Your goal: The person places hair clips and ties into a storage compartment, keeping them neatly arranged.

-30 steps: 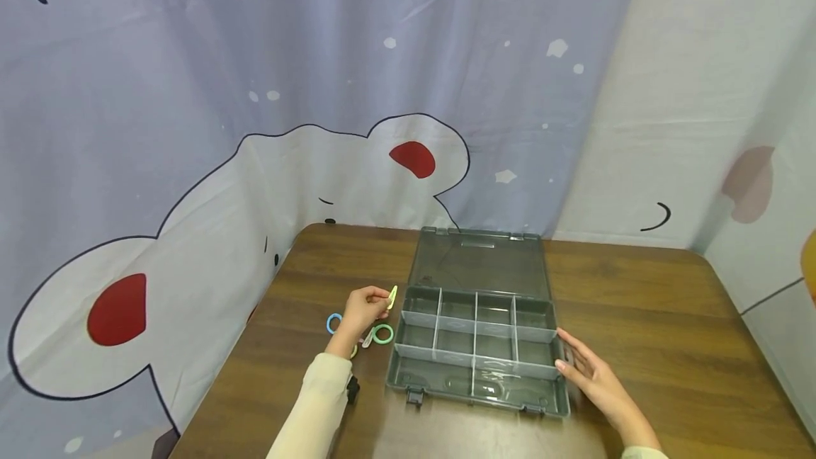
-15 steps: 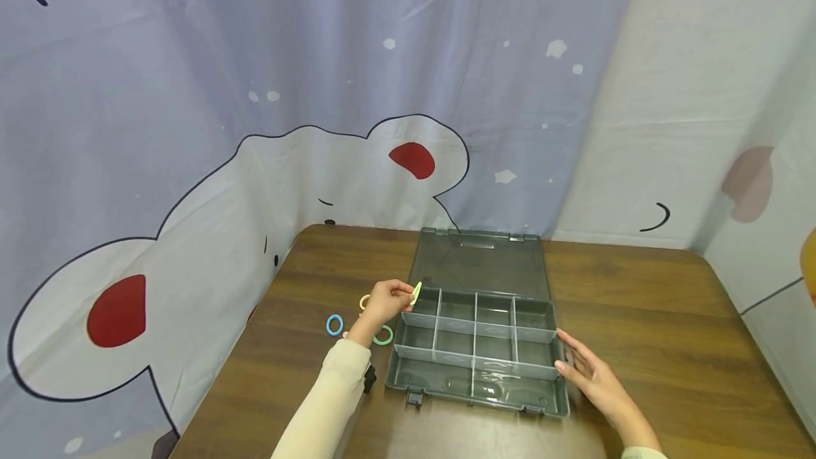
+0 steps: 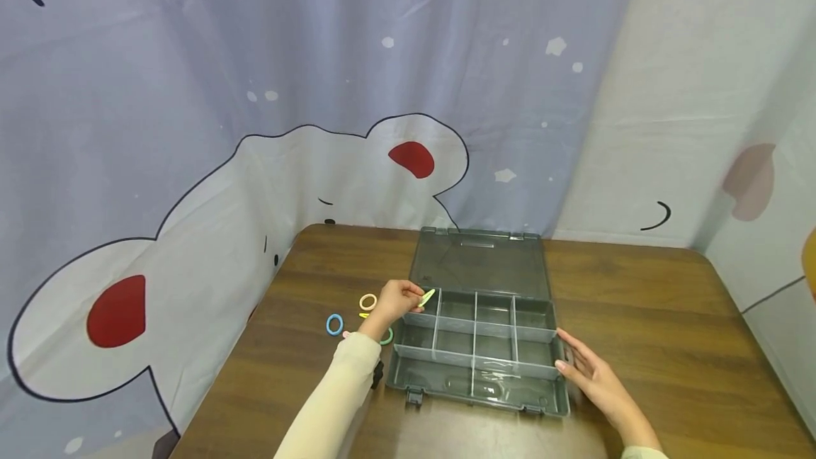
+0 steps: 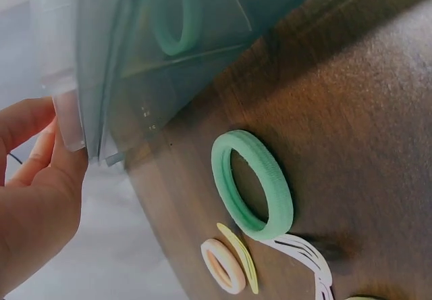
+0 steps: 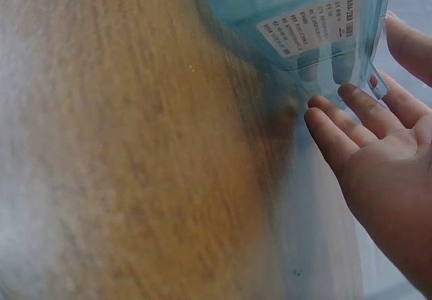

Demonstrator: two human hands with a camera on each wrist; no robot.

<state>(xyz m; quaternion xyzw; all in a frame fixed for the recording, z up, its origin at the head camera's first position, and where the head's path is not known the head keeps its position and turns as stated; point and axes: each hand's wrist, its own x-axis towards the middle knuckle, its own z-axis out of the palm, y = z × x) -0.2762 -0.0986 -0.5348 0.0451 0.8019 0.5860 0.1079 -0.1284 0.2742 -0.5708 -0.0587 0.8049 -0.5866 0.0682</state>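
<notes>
A brown wood-grain worktop (image 3: 637,317) stands against a pale curtain printed with a cartoon figure (image 3: 255,183). An open grey compartment box (image 3: 481,363) lies at the middle of the worktop, its clear lid (image 3: 479,264) laid flat behind it.

The left hand (image 3: 397,301) pinches a yellow-green hair clip (image 3: 427,297) between thumb and fingertips. The clip is over the rear left compartment of the box, just inside the left wall. One second ago the same hand held the clip over the worktop, left of the box and above the loose rings; half a second ago it had reached the box's left rear corner. The sleeve has followed to the right.

With the hand gone from above them, the loose items show on the worktop left of the box: a blue ring (image 3: 334,324), a peach ring (image 3: 367,302) and a green ring (image 4: 251,184), the last partly hidden behind the wrist in the head view.

The right hand (image 3: 589,374) is unchanged: fingers straight, fingertips resting against the box's right wall, gripping nothing.
</notes>
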